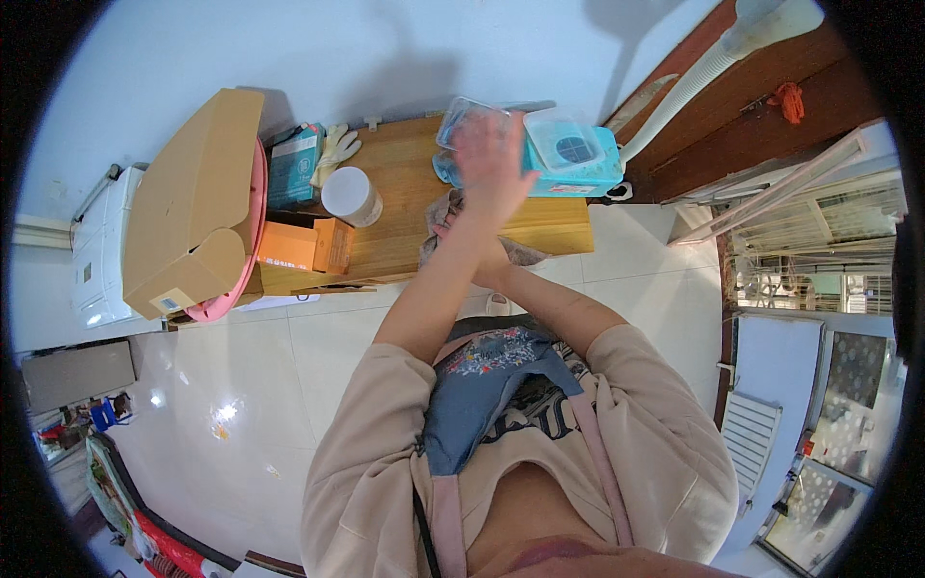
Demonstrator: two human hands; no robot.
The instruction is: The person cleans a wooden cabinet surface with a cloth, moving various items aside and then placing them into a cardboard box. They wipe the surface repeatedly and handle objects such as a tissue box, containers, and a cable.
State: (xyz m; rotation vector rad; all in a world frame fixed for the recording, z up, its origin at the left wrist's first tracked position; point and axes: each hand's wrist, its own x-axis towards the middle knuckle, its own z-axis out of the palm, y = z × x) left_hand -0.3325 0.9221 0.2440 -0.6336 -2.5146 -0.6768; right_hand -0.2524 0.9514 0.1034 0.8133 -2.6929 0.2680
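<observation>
My left hand (495,159) is raised over the wooden tabletop, blurred, with its fingers extended. It overlaps the clear plastic container (457,124); whether it touches it cannot be told. Beside it on the right is a turquoise box (582,180) with a translucent lid (560,137). My right hand (489,264) reaches left beneath my left forearm, its fingertips against a grey-brown cloth (524,253) bunched at the table's front edge. My forearm hides part of that hand and cloth.
The wooden table (401,173) stands against the wall. On its left are a white-lidded jar (352,195), pale gloves (336,153), a teal box (295,170), an orange carton (303,244) and a large cardboard box (199,180) with a pink rim (242,278). A corrugated white hose (676,105) runs at right.
</observation>
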